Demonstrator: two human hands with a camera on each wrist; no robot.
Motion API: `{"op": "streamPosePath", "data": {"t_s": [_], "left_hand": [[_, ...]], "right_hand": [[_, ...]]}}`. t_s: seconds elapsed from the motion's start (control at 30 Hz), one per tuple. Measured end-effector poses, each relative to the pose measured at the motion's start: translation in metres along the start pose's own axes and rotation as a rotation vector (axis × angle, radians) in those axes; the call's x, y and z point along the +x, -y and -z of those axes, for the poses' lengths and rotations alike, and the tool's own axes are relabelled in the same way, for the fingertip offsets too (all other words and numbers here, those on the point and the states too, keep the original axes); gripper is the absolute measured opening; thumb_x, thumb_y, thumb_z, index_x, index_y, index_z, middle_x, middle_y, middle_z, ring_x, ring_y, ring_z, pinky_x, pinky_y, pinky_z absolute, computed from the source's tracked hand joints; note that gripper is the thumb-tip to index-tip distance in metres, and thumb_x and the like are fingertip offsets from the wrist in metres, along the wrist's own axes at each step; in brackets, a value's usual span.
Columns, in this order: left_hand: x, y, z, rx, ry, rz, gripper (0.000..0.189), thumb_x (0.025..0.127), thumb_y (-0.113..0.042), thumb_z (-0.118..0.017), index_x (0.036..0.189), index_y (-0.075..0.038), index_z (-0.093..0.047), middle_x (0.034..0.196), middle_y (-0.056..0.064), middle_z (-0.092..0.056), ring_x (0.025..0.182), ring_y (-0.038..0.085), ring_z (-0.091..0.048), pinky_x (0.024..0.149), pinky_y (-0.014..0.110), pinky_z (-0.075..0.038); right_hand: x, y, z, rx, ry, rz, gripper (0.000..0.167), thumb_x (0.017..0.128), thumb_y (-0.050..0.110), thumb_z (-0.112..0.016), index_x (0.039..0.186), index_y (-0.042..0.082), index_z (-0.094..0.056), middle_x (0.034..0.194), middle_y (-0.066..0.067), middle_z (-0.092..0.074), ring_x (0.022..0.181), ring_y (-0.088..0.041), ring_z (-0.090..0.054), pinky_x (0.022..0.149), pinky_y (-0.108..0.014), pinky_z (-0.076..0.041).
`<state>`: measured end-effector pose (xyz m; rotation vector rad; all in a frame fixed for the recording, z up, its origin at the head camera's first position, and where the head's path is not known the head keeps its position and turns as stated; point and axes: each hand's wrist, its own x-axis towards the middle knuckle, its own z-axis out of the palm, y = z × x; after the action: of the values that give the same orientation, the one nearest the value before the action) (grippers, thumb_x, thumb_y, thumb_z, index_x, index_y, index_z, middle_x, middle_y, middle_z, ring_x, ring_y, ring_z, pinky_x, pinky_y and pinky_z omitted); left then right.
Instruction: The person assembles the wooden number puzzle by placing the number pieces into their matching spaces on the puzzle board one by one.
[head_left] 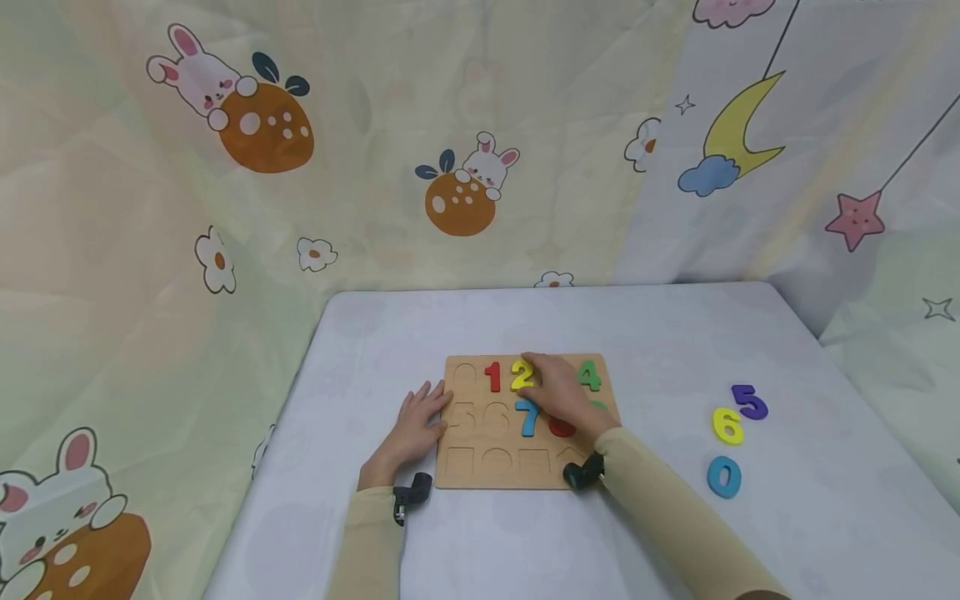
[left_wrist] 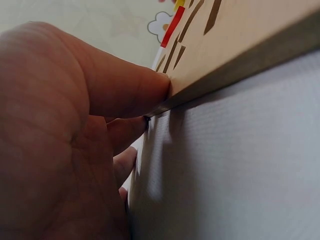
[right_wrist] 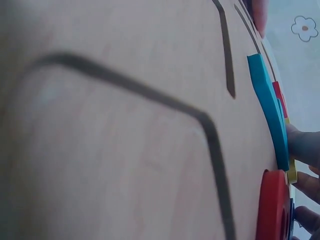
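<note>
A wooden number board (head_left: 468, 442) with outlined recesses lies on the table. My right hand (head_left: 558, 390) is over its upper middle, thumb and fingertips pinching the yellow number 2 (head_left: 522, 375) at its top and bottom. The 2 lies at the board's surface, in the top row beside the red 1 (head_left: 492, 377). Just below it is the blue 7 (head_left: 527, 417); a red piece (right_wrist: 272, 207) sits partly under my right hand. My left hand (head_left: 412, 425) rests beside the board with fingers spread, thumb and fingertips touching its left edge.
A green 4 (head_left: 589, 376) sits at the board's upper right, with another green piece (head_left: 599, 405) mostly hidden by my right hand. On the white-covered table (head_left: 360, 350) to the right lie a purple 5 (head_left: 750, 402), a yellow 6 (head_left: 727, 426) and a blue 0 (head_left: 723, 477).
</note>
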<state>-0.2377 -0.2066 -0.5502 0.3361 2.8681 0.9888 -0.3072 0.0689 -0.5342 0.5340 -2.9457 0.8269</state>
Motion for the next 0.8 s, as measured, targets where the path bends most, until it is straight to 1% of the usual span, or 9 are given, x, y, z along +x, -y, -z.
{"op": "streamPosePath", "data": {"t_s": [0.17, 0.33, 0.57, 0.7, 0.8], "left_hand": [[0.0009, -0.0002, 0.0003, -0.002, 0.008, 0.011, 0.054, 0.092, -0.009, -0.059, 0.144, -0.006, -0.047, 0.159, 0.006, -0.029, 0.15, 0.027, -0.011, 0.122, 0.047, 0.001], [0.0009, 0.0009, -0.0003, -0.003, 0.004, 0.003, 0.053, 0.092, -0.009, -0.059, 0.144, -0.006, -0.047, 0.159, 0.006, -0.029, 0.15, 0.028, -0.012, 0.122, 0.048, 0.001], [-0.0001, -0.0007, 0.0007, -0.011, -0.003, -0.008, 0.053, 0.092, -0.009, -0.06, 0.144, -0.005, -0.048, 0.159, 0.008, -0.03, 0.15, 0.03, -0.012, 0.122, 0.049, 0.0], [0.0, -0.0013, 0.0005, -0.01, 0.002, -0.004, 0.054, 0.093, -0.009, -0.059, 0.144, -0.006, -0.047, 0.159, 0.007, -0.029, 0.15, 0.029, -0.011, 0.122, 0.048, 0.001], [0.0, -0.0014, 0.0003, 0.0, 0.002, -0.002, 0.054, 0.092, -0.01, -0.059, 0.144, -0.005, -0.047, 0.159, 0.008, -0.029, 0.15, 0.03, -0.011, 0.122, 0.049, 0.001]], "right_hand": [[0.0019, -0.0005, -0.0009, 0.003, 0.0, -0.003, 0.067, 0.082, 0.027, -0.08, 0.14, 0.009, -0.052, 0.136, -0.01, -0.058, 0.125, -0.031, -0.052, 0.109, -0.047, -0.041], [0.0012, -0.001, -0.002, -0.001, 0.01, -0.007, 0.068, 0.081, 0.028, -0.081, 0.14, 0.009, -0.052, 0.137, -0.01, -0.058, 0.126, -0.032, -0.051, 0.109, -0.048, -0.041], [-0.0009, -0.0008, -0.0025, -0.007, -0.008, 0.015, 0.068, 0.08, 0.026, -0.081, 0.139, 0.008, -0.053, 0.135, -0.011, -0.059, 0.126, -0.032, -0.051, 0.108, -0.049, -0.041], [-0.0015, -0.0049, -0.0024, 0.025, -0.003, 0.017, 0.066, 0.082, 0.027, -0.08, 0.14, 0.009, -0.052, 0.138, -0.01, -0.057, 0.129, -0.032, -0.049, 0.11, -0.048, -0.04], [-0.0022, -0.01, -0.0007, 0.078, -0.011, 0.013, 0.062, 0.084, 0.026, -0.077, 0.139, 0.01, -0.053, 0.14, -0.01, -0.055, 0.125, -0.029, -0.053, 0.107, -0.045, -0.045]]}}
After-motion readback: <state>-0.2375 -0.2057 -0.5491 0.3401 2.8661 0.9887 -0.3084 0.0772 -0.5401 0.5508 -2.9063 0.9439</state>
